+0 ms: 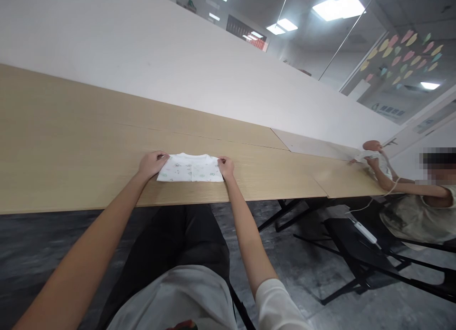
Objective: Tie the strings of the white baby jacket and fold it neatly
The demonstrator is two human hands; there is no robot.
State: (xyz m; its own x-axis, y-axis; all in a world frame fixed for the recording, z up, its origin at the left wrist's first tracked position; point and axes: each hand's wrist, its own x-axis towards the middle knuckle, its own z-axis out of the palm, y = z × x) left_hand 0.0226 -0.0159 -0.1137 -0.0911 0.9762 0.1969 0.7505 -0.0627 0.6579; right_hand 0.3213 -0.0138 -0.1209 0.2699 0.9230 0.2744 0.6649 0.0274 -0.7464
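Observation:
A small white baby shirt (pixel 192 169) with a scattered coloured print lies folded into a wide, low shape on the wooden table (pixel 89 144). Its neckline edge faces the wall, and a faint vertical line runs down its middle. My left hand (pixel 153 163) is closed at the shirt's left side, gripping the upper corner. At the opposite upper corner, my right hand (pixel 226 167) pinches the cloth between thumb and fingers. Both hands rest low at the tabletop.
To the right, another person (pixel 420 201) holds a baby doll (pixel 372 146) in light clothing above the table. Black folding chairs (pixel 356 244) stand there, one bearing a white device (pixel 365 232) with a cable. A white wall (pixel 142 68) borders the table's far side.

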